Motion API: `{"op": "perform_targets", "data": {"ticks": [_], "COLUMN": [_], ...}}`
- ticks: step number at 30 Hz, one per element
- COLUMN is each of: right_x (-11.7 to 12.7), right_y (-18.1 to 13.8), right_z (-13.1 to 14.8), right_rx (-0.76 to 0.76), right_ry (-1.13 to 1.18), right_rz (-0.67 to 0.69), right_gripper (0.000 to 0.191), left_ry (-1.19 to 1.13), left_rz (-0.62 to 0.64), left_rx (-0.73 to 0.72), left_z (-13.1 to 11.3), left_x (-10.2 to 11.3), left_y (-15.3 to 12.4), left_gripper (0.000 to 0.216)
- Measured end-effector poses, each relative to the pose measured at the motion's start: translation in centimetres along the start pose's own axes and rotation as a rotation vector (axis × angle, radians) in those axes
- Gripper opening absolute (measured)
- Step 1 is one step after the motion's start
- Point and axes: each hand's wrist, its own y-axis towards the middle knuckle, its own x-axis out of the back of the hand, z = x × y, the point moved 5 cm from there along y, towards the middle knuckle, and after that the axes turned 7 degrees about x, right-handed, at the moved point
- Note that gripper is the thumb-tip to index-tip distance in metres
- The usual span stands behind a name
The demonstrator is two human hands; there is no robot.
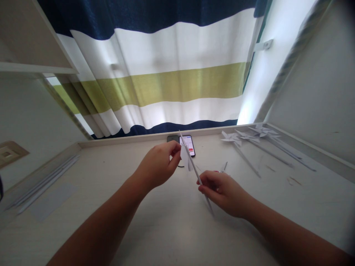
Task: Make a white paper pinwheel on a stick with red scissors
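Observation:
My right hand [222, 190] is closed round the lower part of a thin rolled-paper stick [195, 170], which slants up and away over the table. Near the stick's upper end, my left hand [159, 162] pinches the edge of a folded white paper pinwheel [184, 154], seen almost edge-on. Pinwheel and stick overlap there; whether they are joined I cannot make out. Just beyond my right hand lies a small metal tool [224, 167], perhaps scissors, mostly hidden by the hand. A phone [189, 146] with a lit screen lies behind the stick.
Several paper pinwheels on sticks [249, 138] lie at the back right, with small scraps [294, 181] nearby. At the left are several paper sticks [47, 181] and a white paper sheet [54, 199]. A striped curtain [166, 85] hangs behind the white table [166, 232].

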Motion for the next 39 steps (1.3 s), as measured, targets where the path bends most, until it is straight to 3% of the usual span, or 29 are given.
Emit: {"op": "perform_targets", "data": {"ticks": [13, 18, 21, 24, 29, 30, 34, 39], "right_x": [0.0, 0.0, -0.1, -0.2, -0.4, -0.4, -0.4, -0.5], "right_y": [0.1, 0.2, 0.2, 0.1, 0.1, 0.2, 0.2, 0.1], "right_z": [-0.2, -0.4, -0.8, -1.1, -0.9, -0.8, -0.5, -0.9], "right_rx": [-0.011, -0.01, -0.009, -0.001, -0.007, -0.012, -0.007, -0.006], "right_ry": [-0.009, 0.002, 0.006, -0.011, 0.001, 0.015, 0.053, 0.127], "right_rz": [0.028, 0.033, 0.038, 0.051, 0.088, 0.094, 0.107, 0.069], "right_gripper": [0.015, 0.022, 0.024, 0.026, 0.026, 0.028, 0.028, 0.027], "left_ry": [0.022, 0.153, 0.078, -0.091, -0.335, -0.407, -0.832, -1.128], "left_rz": [0.055, -0.071, -0.105, -0.036, 0.028, 0.095, 0.359, 0.292], "left_rx": [0.017, 0.047, 0.099, 0.12, 0.201, 0.204, 0.172, 0.202], "left_z": [0.3, 2.1, 3.1, 4.4, 8.0, 8.2, 6.8, 4.8], "left_x": [0.2, 2.3, 3.5, 3.4, 0.7, -0.4, -4.8, -6.6], "left_y": [0.2, 0.6, 0.8, 1.2, 2.3, 2.4, 1.8, 1.0], "left_gripper": [0.033, 0.025, 0.027, 0.029, 0.023, 0.021, 0.017, 0.019]}}
